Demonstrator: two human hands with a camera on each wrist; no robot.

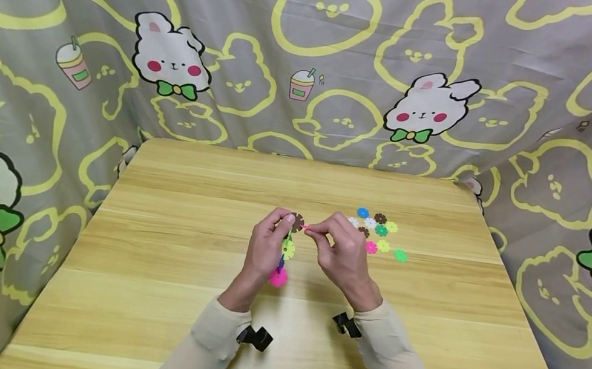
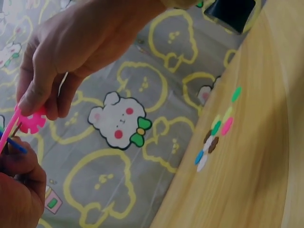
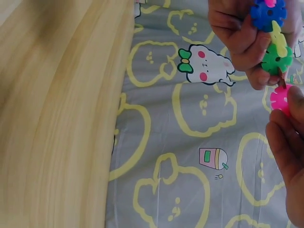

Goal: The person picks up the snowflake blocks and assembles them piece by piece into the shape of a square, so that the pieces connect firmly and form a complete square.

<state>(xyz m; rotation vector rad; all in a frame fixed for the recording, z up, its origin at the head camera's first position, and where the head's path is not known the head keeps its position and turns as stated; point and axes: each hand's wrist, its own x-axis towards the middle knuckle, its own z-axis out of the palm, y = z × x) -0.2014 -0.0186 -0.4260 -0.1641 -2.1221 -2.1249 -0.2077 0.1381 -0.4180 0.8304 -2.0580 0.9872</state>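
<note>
My left hand (image 1: 267, 247) grips a chain of notched plastic interlocking discs. At its top is a brown disc (image 1: 299, 222); a green disc (image 3: 271, 63), a yellow disc (image 1: 289, 249) and a blue disc (image 3: 262, 16) follow, down to a pink disc (image 1: 278, 278) at the bottom. Between thumb and fingertips, my right hand (image 1: 344, 256) pinches another pink disc (image 3: 279, 98), seen edge-on in the head view. Its rim meets the edge of the brown disc. My right fingers partly cover the pinched disc, and the left fingers hide part of the chain.
Several loose discs lie flat on the wooden table (image 1: 156, 254), just beyond and right of my right hand, including a blue disc (image 1: 363, 213) and a green disc (image 1: 400, 255). A patterned grey curtain (image 1: 249, 112) surrounds the table's back and sides.
</note>
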